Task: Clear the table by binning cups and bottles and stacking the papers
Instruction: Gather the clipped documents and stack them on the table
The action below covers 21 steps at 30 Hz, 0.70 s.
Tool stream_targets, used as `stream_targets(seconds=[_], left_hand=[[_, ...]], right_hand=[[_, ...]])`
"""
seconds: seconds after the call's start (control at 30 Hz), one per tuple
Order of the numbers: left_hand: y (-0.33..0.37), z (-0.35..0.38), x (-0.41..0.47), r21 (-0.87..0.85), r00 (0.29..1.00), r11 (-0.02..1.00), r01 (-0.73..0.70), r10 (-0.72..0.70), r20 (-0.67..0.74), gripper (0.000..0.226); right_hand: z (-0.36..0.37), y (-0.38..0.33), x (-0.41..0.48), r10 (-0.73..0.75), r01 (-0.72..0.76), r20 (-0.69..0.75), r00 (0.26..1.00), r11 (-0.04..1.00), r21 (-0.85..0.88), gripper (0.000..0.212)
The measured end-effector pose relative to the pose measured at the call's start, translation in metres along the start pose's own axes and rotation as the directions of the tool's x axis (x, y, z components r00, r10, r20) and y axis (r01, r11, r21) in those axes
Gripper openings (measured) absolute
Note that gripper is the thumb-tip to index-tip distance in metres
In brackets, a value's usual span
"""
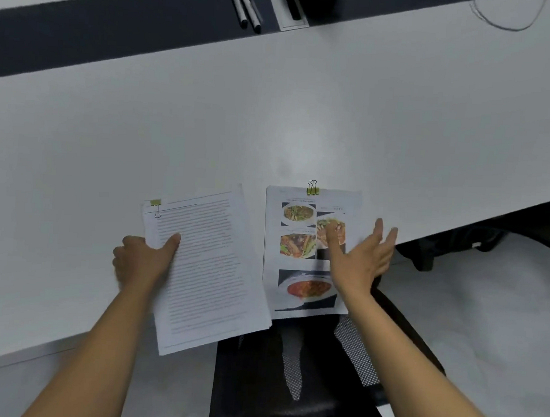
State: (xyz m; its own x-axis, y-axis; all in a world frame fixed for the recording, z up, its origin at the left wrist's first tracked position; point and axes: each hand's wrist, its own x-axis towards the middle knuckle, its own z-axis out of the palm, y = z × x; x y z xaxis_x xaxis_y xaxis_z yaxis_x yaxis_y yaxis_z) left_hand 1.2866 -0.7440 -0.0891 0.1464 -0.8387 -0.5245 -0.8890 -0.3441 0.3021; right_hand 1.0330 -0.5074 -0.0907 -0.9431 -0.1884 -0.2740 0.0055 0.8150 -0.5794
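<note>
A clipped stack of printed text pages (210,268) hangs over the near edge of the white table (272,112). My left hand (140,258) grips its left side, thumb on top. To its right lies a second clipped stack (300,251) with food photos, held by a yellow binder clip (312,188) at its top edge. My right hand (360,260) is spread open over this stack's right edge, thumb resting on a photo, fingers pointing away. No cups or bottles are in view.
Two markers (247,7) lie on the dark strip (101,36) at the back of the table, beside a cable tray (290,14). A black mesh chair (306,369) stands under the near edge. A thin cable (503,16) loops at the far right.
</note>
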Motion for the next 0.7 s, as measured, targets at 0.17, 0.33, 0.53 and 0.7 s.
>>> stream_targets(seconds=[0.17,0.33,0.53,0.7], left_hand=[[-0.033,0.009,-0.055,-0.028,0.998,0.999,0.037,-0.038,-0.051,0.118],[-0.084,0.032,-0.096,-0.390,0.910,0.831,0.398,-0.410,0.054,0.148],[-0.108,0.028,-0.104,-0.564,0.739,0.504,0.654,-0.263,0.620,0.066],[-0.091,0.001,-0.125,-0.655,0.943,0.696,0.294,-0.101,0.316,0.035]], right_hand=[[-0.014,0.055,-0.030,0.346,-0.404,0.289,0.893,0.899,0.172,0.100],[-0.016,0.073,-0.044,0.215,-0.297,0.354,0.910,0.935,0.196,0.033],[-0.023,0.058,-0.050,0.055,-0.164,0.457,0.888,0.966,0.201,0.019],[-0.050,0.015,-0.052,-0.137,0.064,0.424,0.895,0.981,0.182,0.018]])
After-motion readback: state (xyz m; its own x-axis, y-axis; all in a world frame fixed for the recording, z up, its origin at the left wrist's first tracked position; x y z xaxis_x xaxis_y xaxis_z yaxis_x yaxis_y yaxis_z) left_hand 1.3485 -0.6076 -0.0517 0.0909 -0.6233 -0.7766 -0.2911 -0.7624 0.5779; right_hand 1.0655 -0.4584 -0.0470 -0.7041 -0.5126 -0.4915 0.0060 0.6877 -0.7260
